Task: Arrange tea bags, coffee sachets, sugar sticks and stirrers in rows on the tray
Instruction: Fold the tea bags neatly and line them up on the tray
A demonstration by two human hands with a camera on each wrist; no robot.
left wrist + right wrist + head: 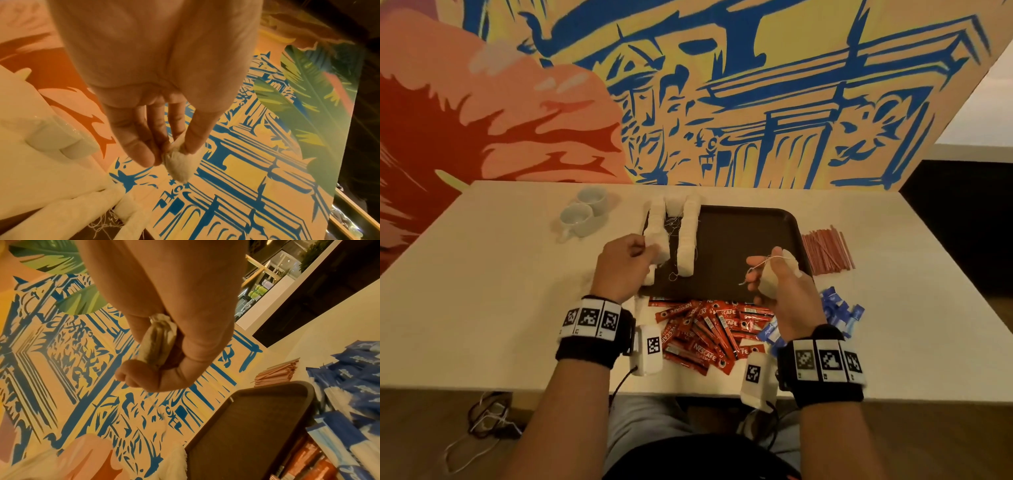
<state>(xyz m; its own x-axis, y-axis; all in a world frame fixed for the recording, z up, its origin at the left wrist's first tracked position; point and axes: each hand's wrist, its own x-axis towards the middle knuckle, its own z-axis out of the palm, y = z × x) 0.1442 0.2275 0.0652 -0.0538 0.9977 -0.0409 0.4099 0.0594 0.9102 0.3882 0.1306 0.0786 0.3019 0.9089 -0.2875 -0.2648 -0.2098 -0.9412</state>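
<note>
Nearest me, glossy red coffee sachets lie heaped on the surface. My right hand clasps a soft, papery tea bag, its string dangling; my left hand pinches another. I'd lay each flat beside the pale rows on the dark tray, strings tucked.

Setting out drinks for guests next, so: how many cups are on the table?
2. Both white cups sit side by side at the table's far left, beside the tray: far cup, near cup. None looks hidden.
</note>
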